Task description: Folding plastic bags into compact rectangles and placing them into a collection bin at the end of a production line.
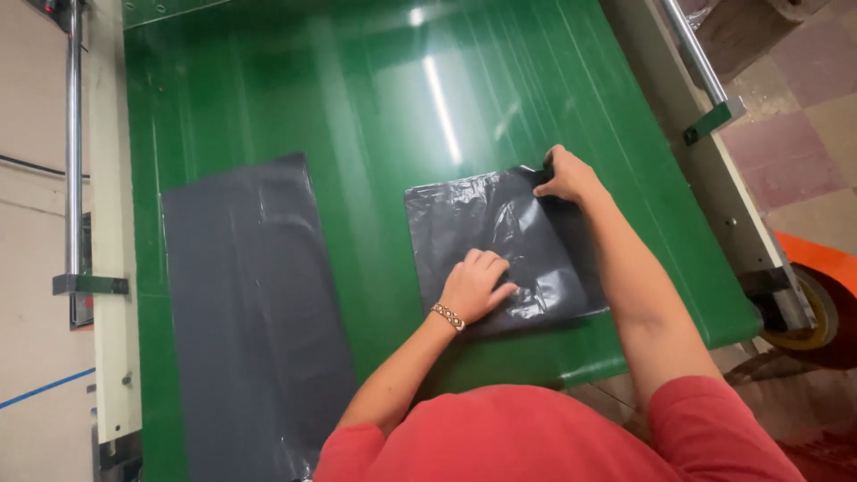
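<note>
Head view: folded black plastic bag point(500, 254) lies flat on the green conveyor belt point(375, 107), toward the near right part of the belt, close to the person's body. It's crinkled and glossy, roughly square, with some loose film sticking out on its right side.

Left hand point(473, 286) is palm-down on the bag's lower middle, fingers curled and pressed into the film. It grips nothing and looks to be pinning the stack so it doesn't slide on the slick belt. A beaded bracelet point(448, 317) sits on that wrist.

Right hand point(567, 176) is at the bag's far right corner, fingers closed in a pinch on the film's edge, lifting it slightly off the belt. Probably holding the corner taut against the pinned centre.

A second black sheet point(254, 321), long, flat and unfolded, lies well apart to the left on the same belt, untouched, running toward the near edge.

Outward: metal side rail point(701, 67) on the right, caster wheel point(812, 317) below it, checkered tile floor point(803, 116) beyond.
</note>
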